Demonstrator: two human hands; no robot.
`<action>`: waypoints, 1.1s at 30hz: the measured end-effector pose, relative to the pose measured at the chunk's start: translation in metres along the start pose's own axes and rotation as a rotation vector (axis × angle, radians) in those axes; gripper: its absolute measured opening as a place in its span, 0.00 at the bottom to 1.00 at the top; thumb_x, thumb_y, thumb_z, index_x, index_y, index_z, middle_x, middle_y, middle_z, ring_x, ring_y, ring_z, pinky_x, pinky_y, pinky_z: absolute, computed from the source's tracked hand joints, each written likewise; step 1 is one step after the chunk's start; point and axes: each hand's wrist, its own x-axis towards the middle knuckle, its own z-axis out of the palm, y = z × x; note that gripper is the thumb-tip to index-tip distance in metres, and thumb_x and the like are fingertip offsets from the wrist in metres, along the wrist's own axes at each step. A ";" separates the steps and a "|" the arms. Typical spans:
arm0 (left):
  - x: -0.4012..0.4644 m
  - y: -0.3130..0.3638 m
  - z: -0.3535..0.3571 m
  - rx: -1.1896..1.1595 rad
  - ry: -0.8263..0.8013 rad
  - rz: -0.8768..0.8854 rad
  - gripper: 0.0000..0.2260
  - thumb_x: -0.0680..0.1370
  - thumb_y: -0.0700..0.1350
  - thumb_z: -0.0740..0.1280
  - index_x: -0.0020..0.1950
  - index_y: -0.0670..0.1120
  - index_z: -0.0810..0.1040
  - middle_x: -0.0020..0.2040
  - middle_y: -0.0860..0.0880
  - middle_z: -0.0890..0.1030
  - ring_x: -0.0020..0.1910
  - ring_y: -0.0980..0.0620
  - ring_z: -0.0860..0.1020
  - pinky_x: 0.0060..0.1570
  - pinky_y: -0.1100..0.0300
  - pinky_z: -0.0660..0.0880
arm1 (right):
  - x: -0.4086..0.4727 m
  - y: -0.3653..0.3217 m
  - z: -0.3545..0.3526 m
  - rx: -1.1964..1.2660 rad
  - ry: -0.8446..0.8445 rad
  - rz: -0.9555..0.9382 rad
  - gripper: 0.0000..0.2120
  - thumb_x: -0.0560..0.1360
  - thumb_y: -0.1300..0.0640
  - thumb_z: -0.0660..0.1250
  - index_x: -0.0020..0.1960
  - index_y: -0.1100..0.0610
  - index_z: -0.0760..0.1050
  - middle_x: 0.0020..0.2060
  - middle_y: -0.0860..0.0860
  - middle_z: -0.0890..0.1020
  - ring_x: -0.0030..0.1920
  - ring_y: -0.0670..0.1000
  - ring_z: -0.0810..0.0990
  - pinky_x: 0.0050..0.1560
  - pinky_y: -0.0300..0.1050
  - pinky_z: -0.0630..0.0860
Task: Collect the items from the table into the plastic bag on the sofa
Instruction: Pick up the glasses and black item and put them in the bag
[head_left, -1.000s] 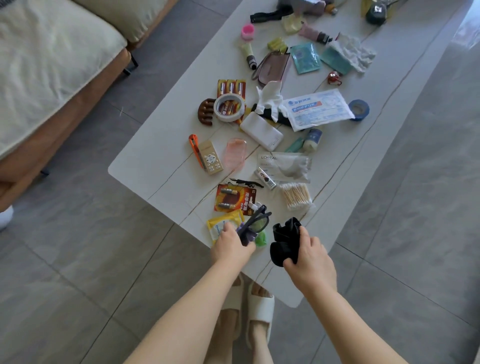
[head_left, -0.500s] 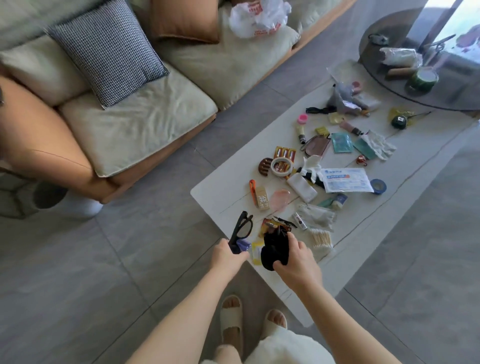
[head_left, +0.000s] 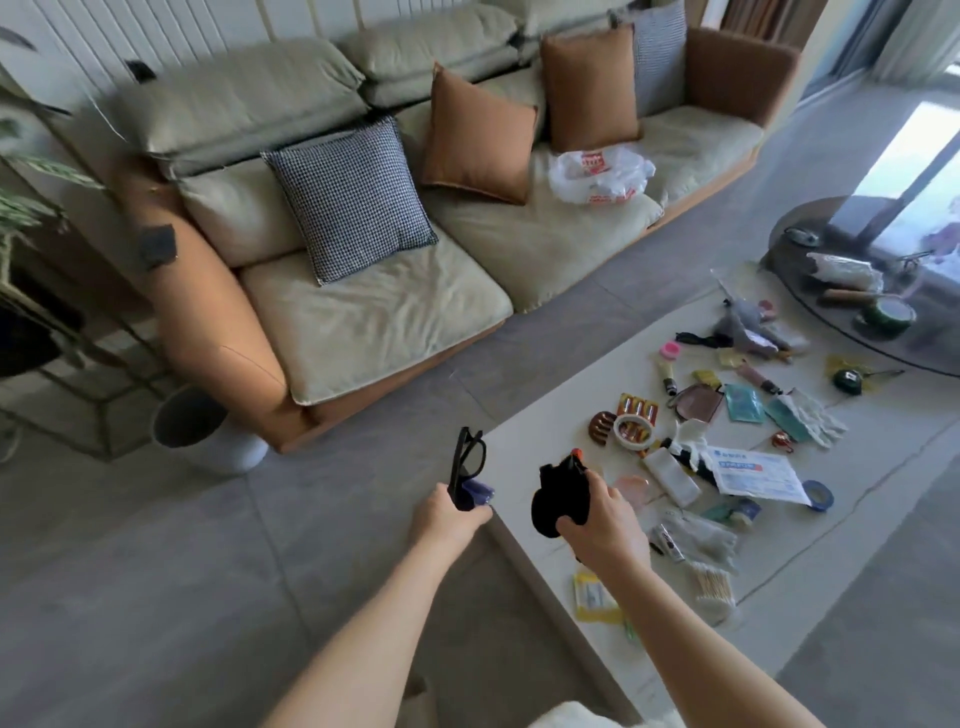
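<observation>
My left hand (head_left: 451, 512) clenched a pair of black glasses (head_left: 466, 466) together with a small purple thing I could not make out, and my right hand (head_left: 597, 525) gripped a bundle of black cloth (head_left: 561, 496). Both grips were full and raised over the near corner of the bench (head_left: 540, 415), the left one already out past its edge above the floor (head_left: 156, 571).

By my reckoning the job was barely begun. The plastic bag (head_left: 600, 174) lay crumpled on the sofa (head_left: 374, 317) seat, well apart from me, beside the brown cushion (head_left: 475, 137); I could not tell what, if anything, was inside it. Most of the clutter was on the bench yet: the roll of tape (head_left: 632, 432), the cotton swabs (head_left: 714, 590), the printed packet (head_left: 753, 470), the blue tape ring (head_left: 820, 494), the yellow sachet (head_left: 592, 597) and a good deal more farther along. That meant many trips.

The way looked open. A bare strip of floor ran between the bench's long edge and the sofa front, wide enough to walk. The seat around the bag was free for unloading, though the checked cushion (head_left: 353, 200) stood nearer me.
</observation>
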 end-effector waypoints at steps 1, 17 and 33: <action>0.007 -0.001 -0.014 0.005 -0.013 0.002 0.11 0.72 0.44 0.70 0.34 0.55 0.71 0.37 0.60 0.75 0.46 0.52 0.77 0.40 0.63 0.68 | 0.001 -0.014 0.003 0.007 0.013 0.008 0.35 0.69 0.50 0.65 0.73 0.49 0.57 0.62 0.52 0.73 0.61 0.55 0.73 0.51 0.50 0.77; 0.128 -0.026 -0.153 0.088 -0.106 0.056 0.25 0.55 0.60 0.66 0.48 0.54 0.80 0.46 0.55 0.82 0.43 0.54 0.80 0.32 0.58 0.78 | 0.038 -0.161 0.048 0.015 0.082 0.056 0.29 0.69 0.49 0.64 0.69 0.50 0.62 0.58 0.49 0.77 0.58 0.52 0.74 0.48 0.47 0.77; 0.265 0.069 -0.185 -0.029 -0.052 0.122 0.05 0.68 0.45 0.72 0.42 0.54 0.82 0.43 0.57 0.84 0.44 0.58 0.79 0.40 0.68 0.71 | 0.202 -0.214 0.011 0.017 0.091 0.114 0.26 0.70 0.51 0.63 0.67 0.52 0.64 0.54 0.52 0.77 0.53 0.54 0.77 0.44 0.45 0.76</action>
